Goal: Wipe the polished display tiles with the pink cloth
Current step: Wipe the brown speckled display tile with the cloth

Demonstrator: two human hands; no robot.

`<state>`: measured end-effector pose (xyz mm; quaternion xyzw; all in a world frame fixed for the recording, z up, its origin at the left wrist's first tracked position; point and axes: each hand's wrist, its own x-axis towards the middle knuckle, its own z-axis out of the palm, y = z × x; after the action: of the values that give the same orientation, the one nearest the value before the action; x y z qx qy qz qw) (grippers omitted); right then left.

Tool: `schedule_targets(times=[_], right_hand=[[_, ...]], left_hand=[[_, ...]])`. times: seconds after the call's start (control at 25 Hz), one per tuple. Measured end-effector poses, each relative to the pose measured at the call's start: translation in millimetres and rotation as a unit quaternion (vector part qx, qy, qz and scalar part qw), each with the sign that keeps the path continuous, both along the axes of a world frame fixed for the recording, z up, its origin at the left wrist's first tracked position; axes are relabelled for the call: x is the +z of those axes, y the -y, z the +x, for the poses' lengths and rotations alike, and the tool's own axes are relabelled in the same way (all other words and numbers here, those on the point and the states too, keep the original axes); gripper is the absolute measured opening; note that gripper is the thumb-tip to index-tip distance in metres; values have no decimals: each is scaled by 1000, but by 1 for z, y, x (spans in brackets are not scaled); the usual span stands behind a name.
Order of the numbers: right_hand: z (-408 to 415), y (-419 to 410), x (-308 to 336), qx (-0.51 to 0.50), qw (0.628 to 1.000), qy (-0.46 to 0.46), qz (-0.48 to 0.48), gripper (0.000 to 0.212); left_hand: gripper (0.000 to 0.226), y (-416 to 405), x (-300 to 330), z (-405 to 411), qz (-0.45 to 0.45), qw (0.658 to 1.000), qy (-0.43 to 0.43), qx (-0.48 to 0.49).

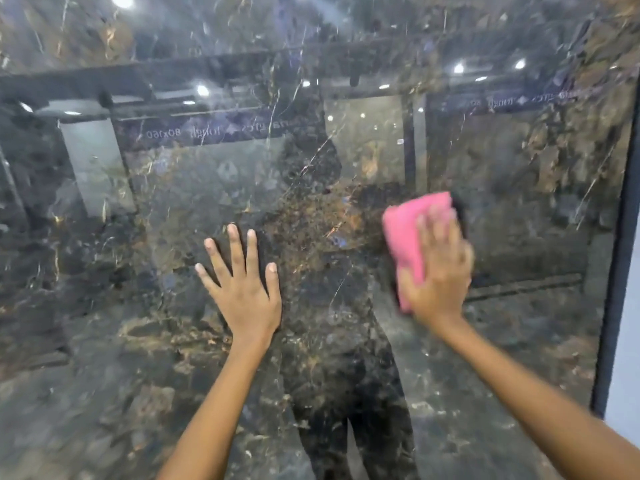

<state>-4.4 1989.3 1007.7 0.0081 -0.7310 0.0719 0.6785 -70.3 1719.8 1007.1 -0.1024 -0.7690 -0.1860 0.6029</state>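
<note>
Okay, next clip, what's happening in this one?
A person is cleaning a dark, glossy marble-patterned display tile that stands upright in front of them. The right hand presses a folded pink cloth flat against the tile, and its blur suggests a wiping stroke. The left hand rests on the tile with fingers spread, apart from the cloth. A dark frame edge borders the tile on the right.

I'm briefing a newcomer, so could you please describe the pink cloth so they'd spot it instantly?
Start at the big dark polished marble tile filling the view. Right of centre, the right hand presses a folded cloth flat against it. It is the only bright pink thing there.
</note>
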Motion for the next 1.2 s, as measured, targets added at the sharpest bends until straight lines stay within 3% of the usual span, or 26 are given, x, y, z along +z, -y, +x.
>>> schedule_targets(times=[0.04,0.08,0.16,0.2,0.24,0.32,0.36,0.4,0.44,0.52,0.6,0.68,0.72,0.8,0.88,0.96,1.0,1.04,1.08,1.16,1.2], right_hand=[[1,11,-45,5,989,47,141,94],[6,19,-83,-1,955,98,279,100],[13,17,-100,14,896,139,421,99],[10,13,-81,22,905,109,410,92],[6,12,-49,37,937,65,341,83],[1,11,43,54,992,-24,109,69],[0,20,80,67,997,-41,11,66],[-3,35,96,81,995,-50,-27,66],[-8,52,90,93,994,-58,13,68],[-22,82,21,147,965,9,215,70],[-15,91,-69,134,883,146,425,72],[-1,74,-104,121,807,225,533,71],[1,62,-93,157,806,224,525,69],[5,32,-37,164,889,136,405,67],[8,-2,20,101,971,26,213,70],[6,-14,14,49,997,-17,58,73],[4,-9,-19,38,998,-14,38,75],[4,-1,-64,46,996,16,70,77],[5,9,-114,57,983,66,162,80],[17,15,-191,71,896,201,389,87],[23,13,-202,88,861,246,436,89]], left_hand=[[58,0,1,-1,-3,1000,-3,-1],[57,0,2,0,-3,1000,-4,-3],[57,-1,5,1,-4,1000,-11,-2],[56,-2,3,0,-1,1000,-12,-2],[56,-2,2,0,2,1000,-13,1],[56,-3,0,-1,10,1000,-12,3],[55,-4,0,-1,10,1000,-12,2],[55,-3,1,-1,8,1000,-14,-4],[54,-2,3,0,7,1000,-20,-17],[51,2,3,2,18,996,-44,-78],[49,9,-13,8,58,989,-52,-124],[49,18,-52,16,90,990,-17,-108],[50,24,-75,18,88,992,7,-91],[54,34,-117,15,54,996,46,-59],[60,40,-139,8,12,998,48,-27],[62,40,-146,0,4,1000,27,-15],[62,40,-148,-1,8,1000,18,-15],[60,40,-147,-2,9,1000,12,-14],[58,41,-146,-2,8,1000,11,-17],[56,41,-146,-2,5,1000,11,-28],[56,41,-147,-1,4,999,11,-31]])
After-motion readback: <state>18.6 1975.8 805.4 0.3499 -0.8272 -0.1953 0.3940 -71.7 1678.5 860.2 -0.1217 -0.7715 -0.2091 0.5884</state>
